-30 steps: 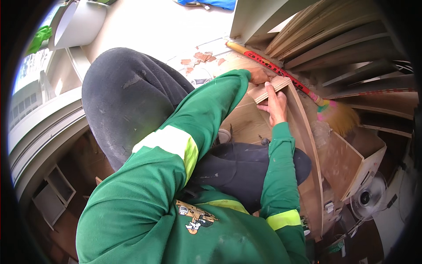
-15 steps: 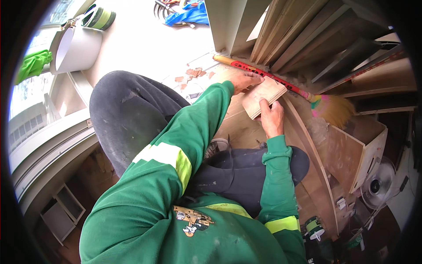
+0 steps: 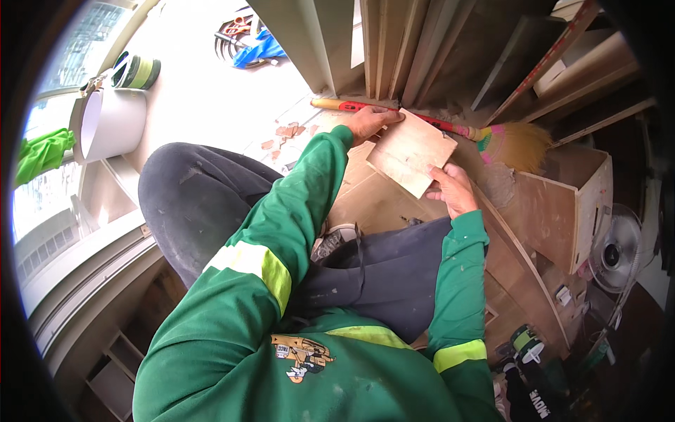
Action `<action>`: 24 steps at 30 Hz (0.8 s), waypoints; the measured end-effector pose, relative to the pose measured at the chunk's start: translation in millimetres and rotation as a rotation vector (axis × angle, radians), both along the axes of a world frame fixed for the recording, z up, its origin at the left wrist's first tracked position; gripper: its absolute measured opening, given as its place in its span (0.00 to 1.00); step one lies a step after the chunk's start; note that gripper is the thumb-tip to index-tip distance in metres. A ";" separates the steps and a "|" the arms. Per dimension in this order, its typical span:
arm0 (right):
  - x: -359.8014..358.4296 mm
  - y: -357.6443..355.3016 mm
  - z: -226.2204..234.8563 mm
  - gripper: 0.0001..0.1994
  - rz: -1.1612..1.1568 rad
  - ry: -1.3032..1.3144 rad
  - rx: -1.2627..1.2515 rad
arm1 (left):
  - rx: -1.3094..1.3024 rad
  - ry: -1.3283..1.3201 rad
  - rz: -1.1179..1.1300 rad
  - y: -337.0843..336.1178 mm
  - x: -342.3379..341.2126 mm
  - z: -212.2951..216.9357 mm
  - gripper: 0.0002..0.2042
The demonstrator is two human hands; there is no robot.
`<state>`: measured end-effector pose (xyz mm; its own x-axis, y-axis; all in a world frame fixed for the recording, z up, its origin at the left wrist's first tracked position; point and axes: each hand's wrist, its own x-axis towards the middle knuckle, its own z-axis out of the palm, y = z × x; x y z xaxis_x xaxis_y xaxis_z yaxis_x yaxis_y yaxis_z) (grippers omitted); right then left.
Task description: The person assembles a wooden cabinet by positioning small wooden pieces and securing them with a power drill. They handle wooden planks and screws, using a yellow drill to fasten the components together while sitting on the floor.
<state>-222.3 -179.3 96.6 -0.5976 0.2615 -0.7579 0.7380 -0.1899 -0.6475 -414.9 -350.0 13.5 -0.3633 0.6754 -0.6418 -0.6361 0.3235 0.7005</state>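
A small square piece of plywood (image 3: 410,152) is held up in front of me, its broad face turned toward me. My left hand (image 3: 373,125) grips its upper left corner, thumb and fingers closed on the edge. At the lower right edge my right hand (image 3: 453,188) pinches it, thumb on top and fingers beneath. Just beyond the plywood lies a broom with a red and yellow handle (image 3: 337,105) and straw bristles (image 3: 519,146). Part of the broom handle is hidden behind the plywood and my left hand.
Tall boards (image 3: 394,49) lean at the far side. An open wooden box (image 3: 552,204) and a fan (image 3: 615,248) stand to the right. A long curved strip (image 3: 524,264) lies by my right knee. Broken brown scraps (image 3: 287,135) and a white roll (image 3: 116,125) are on the left.
The plywood has tipped up, so its broad face now shows instead of its layered edge. My right hand has shifted along to its lower right edge. My view has turned slightly.
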 end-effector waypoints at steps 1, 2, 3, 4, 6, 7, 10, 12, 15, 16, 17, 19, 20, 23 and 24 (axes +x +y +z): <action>4.1 9.8 -1.7 0.18 0.022 -0.044 0.021 | -0.032 0.080 -0.021 8.2 3.8 2.8 0.25; 8.3 20.4 -3.2 0.18 0.044 -0.088 0.041 | -0.062 0.161 -0.042 16.1 8.9 5.5 0.25; 11.0 32.2 -3.7 0.18 0.063 -0.124 0.058 | -0.092 0.247 -0.064 23.9 11.0 8.9 0.26; 14.2 42.6 -4.0 0.18 0.087 -0.161 0.070 | -0.098 0.285 -0.112 27.8 14.0 6.0 0.29; 15.5 60.1 -3.8 0.19 0.125 -0.189 0.060 | -0.120 0.316 -0.074 38.0 19.4 2.0 0.29; 17.2 63.1 -4.1 0.20 0.133 -0.205 0.065 | -0.132 0.330 -0.049 42.6 21.6 0.8 0.30; 23.7 66.9 -8.3 0.19 0.173 -0.262 0.103 | -0.127 0.350 -0.032 48.5 27.8 0.2 0.38; 24.0 69.3 -18.5 0.18 0.208 -0.287 0.109 | -0.184 0.438 0.004 53.6 29.8 -24.1 0.32; 26.7 79.5 -38.2 0.24 0.147 -0.297 0.087 | -0.207 0.404 -0.018 65.4 25.7 -23.9 0.28; 29.1 83.7 -37.8 0.25 0.165 -0.284 0.062 | -0.204 0.327 -0.054 65.6 28.6 -9.4 0.28; 31.3 86.7 -31.3 0.24 0.166 -0.297 0.045 | -0.180 0.194 -0.109 72.7 26.5 15.4 0.27; 20.5 76.2 -23.2 0.23 0.170 -0.373 0.075 | -0.163 0.167 -0.132 67.2 14.5 13.1 0.34; 19.6 72.9 -19.9 0.23 0.172 -0.361 0.071 | -0.153 0.154 -0.141 65.3 8.8 10.2 0.37; 22.8 70.2 -21.2 0.25 0.189 -0.335 0.061 | -0.136 0.152 -0.211 64.4 5.1 11.1 0.36; 23.9 73.6 -21.0 0.26 0.203 -0.328 0.064 | -0.136 0.153 -0.226 65.6 6.4 15.5 0.31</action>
